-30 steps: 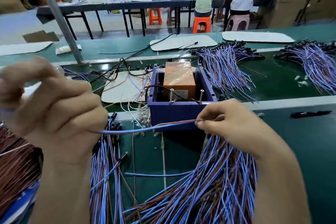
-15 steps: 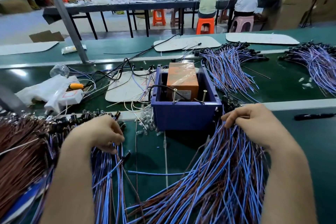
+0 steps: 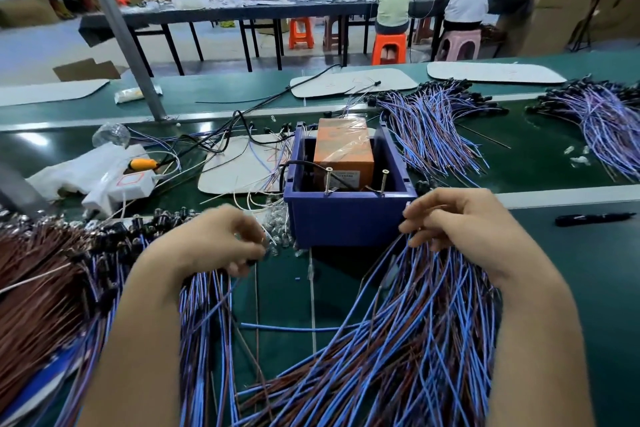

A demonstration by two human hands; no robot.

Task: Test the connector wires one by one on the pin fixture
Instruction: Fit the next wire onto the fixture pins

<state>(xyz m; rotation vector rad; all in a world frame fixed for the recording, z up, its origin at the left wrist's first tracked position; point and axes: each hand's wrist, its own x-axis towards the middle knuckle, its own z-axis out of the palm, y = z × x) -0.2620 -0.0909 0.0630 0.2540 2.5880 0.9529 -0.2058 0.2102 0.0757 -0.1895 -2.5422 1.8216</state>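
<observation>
Left hand (image 3: 214, 243) had dropped low onto left pile (image 3: 204, 322); fingers curled, blurred, hold impossible to tell. Wire stretched between hands gone: 1 test likely done, next pick underway. Pin fixture (image 3: 346, 222) between hands, 2 screws (image 3: 327, 180) upright. Right hand (image 3: 464, 222) curled round tips of right bundle (image 3: 415, 340); wires lay near-to-far, tips toward fixture.

Green belt (image 3: 287, 291) lies open at six o'clock between left wire heap (image 3: 204, 322) and right wire heap (image 3: 415, 322); at twelve o'clock the blue box (image 3: 346, 222) and upright screws (image 3: 327, 180) block.
</observation>
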